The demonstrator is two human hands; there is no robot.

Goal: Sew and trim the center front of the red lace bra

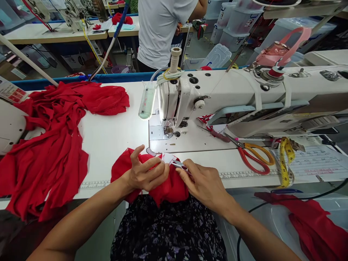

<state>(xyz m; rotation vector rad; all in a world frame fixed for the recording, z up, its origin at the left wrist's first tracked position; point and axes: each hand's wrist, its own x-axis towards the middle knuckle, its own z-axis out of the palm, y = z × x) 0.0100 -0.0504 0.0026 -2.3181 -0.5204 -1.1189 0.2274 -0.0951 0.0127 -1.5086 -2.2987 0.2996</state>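
Note:
A small white label [168, 158] with red marks is pinched in the fingertips of my left hand [148, 172], whose index finger points up. My right hand [205, 183] is closed around small thread snips [178, 164]. The metal blades of the snips meet the label's right edge; whether they are cutting it I cannot make out. Under both hands a bunched red cloth [172, 186] hangs over the table's front edge onto my lap. Part of this cloth is hidden by my left hand.
A white sewing machine [214, 92] stands just behind my hands. Orange-and-red-handled scissors [254, 156] and a yellow measuring tape [285, 163] lie to the right. Red fabric [59, 127] is heaped at left. Beyond the table stands a person [164, 32].

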